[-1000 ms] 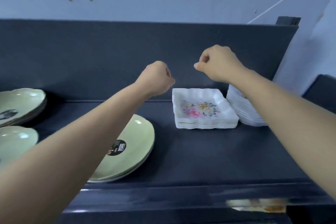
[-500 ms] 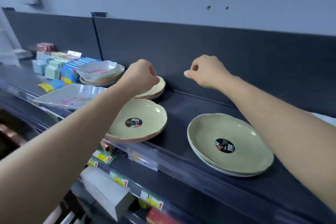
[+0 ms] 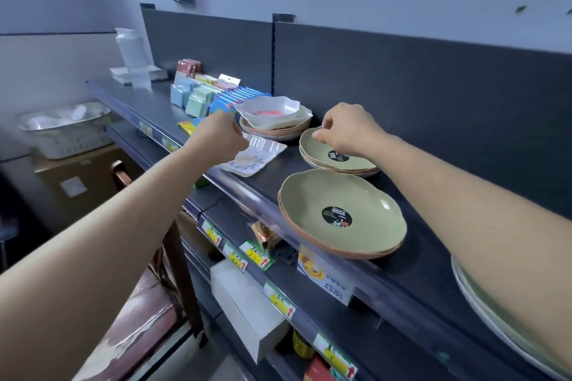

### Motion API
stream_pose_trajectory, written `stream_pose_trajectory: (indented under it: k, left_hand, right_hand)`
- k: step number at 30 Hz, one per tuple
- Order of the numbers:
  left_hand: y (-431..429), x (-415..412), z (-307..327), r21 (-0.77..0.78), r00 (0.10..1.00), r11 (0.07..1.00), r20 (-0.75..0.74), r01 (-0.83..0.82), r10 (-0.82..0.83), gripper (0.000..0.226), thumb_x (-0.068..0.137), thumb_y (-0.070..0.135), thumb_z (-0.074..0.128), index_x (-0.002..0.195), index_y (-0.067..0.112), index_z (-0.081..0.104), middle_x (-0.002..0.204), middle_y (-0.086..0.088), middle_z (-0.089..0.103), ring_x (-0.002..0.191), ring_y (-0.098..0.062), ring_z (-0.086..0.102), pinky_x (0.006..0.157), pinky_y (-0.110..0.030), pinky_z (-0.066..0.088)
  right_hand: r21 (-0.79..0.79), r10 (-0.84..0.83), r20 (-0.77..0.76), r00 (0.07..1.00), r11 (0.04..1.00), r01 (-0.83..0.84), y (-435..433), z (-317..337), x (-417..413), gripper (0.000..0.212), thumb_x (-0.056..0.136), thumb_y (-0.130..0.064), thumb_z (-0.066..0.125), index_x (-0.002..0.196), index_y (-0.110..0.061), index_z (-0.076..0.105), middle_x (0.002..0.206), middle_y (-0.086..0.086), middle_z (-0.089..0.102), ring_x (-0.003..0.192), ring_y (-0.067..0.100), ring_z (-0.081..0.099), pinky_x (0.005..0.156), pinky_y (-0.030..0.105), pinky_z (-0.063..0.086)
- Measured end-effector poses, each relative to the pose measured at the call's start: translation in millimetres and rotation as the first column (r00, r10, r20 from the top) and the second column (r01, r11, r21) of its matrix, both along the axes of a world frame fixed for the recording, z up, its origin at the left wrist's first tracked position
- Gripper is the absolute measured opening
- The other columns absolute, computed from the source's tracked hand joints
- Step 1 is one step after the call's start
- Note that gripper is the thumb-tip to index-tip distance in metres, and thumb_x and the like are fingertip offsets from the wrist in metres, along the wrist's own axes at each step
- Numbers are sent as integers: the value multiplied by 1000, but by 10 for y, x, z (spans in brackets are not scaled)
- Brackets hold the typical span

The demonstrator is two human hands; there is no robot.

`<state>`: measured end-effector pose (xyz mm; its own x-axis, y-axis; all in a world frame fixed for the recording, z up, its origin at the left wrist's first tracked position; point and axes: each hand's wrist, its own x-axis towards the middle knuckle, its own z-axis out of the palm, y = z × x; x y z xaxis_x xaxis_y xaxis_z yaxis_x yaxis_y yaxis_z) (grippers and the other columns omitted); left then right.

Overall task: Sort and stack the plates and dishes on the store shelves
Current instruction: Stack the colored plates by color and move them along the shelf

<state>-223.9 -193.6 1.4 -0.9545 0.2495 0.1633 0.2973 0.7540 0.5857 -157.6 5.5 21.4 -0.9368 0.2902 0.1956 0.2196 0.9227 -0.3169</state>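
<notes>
Right hand (image 3: 349,130) is pinching the rear green plate stack's (image 3: 356,164) rim. Left hand (image 3: 221,136) is curling at the white tray (image 3: 257,158); can't tell if gripping.

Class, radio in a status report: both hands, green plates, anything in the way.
Left hand curled over floral tray, grip unclear. Right hand fingertips at far green plate stack rim. Near green stack untouched, nothing blocking.

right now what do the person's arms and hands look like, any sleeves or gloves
Both arms are bare as far as the view shows, no sleeves. The left hand and right hand wear no gloves; no watch, bracelet or ring shows.
</notes>
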Motion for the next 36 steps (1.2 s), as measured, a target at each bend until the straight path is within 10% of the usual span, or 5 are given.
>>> stream_pose_trajectory:
  k: [7, 13, 21, 26, 36]
  left_hand:
    - [-348, -360, -106, -14, 998, 998, 8, -67, 67, 2, 85, 7, 60, 84, 7, 58, 77, -17, 55, 68, -27, 53, 79, -41, 55]
    - [-500, -557, -181, -14, 997, 997, 22, -71, 71, 5, 85, 8, 61, 84, 8, 57, 79, -15, 54, 69, -24, 51, 77, -41, 55]
    - [-628, -675, -195, 7, 999, 999, 28, -34, 33, 3, 85, 9, 61, 83, 7, 63, 76, -14, 54, 67, -22, 50, 68, -35, 51]
    - [-647, -698, -181, 15, 999, 1000, 33, -19, 18, 10, 85, 11, 61, 88, 1, 63, 80, -15, 58, 69, -24, 52, 73, -37, 52]
    - [-565, -555, -31, 82, 1000, 997, -4, -4, 4, 16, 86, 14, 61, 94, 0, 65, 97, -21, 70, 86, -33, 66, 86, -43, 56]
  right_hand:
    - [-16, 16, 78, 997, 1000, -14, -302, -168, -459, 25, 87, -27, 60, 99, -7, 67, 102, 8, 64, 93, 29, 60, 68, 28, 41]
    - [-159, -9, 229, 973, 986, 47, -611, -312, -738, 28, 91, -16, 54, 68, -2, 56, 60, 12, 60, 52, 23, 56, 54, 24, 48]
    - [-237, -64, 576, 815, 941, 241, -729, -546, -1100, 28, 99, -22, 47, 115, 1, 48, 32, 7, 56, 27, 14, 49, 46, 22, 45]
    - [-435, -36, 522, 852, 848, 303, -764, -629, -1157, 19, 97, 1, 44, 78, 0, 46, 26, 8, 49, 16, 11, 44, 24, 10, 31]
    - [-595, -42, 438, 898, 735, 325, -703, -337, -957, 21, 95, 6, 41, 75, 6, 47, 30, 10, 52, 18, 5, 42, 25, 8, 30]
